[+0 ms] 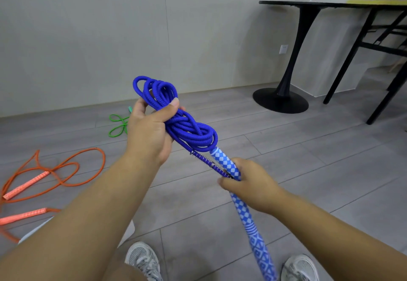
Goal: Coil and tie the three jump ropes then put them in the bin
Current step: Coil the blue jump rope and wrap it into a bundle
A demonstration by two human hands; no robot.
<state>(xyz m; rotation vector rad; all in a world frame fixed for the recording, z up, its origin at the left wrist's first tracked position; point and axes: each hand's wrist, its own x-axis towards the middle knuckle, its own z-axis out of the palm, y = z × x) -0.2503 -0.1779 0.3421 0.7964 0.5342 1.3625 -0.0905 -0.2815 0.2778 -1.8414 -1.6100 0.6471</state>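
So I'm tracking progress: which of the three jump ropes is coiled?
The blue braided jump rope, bundled in the left hand; the right hand grips its checked handle. The thin orange rope and thin green rope sprawl loose on the floor.

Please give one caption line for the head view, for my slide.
Left hand grips coiled blue rope, right hand holds its handle; orange rope and green rope lie loose.

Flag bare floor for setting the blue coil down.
Free: floor tiles between the right hand and the round table base; also just ahead of the shoes. Crowded: left side, where the orange rope and green rope sprawl.
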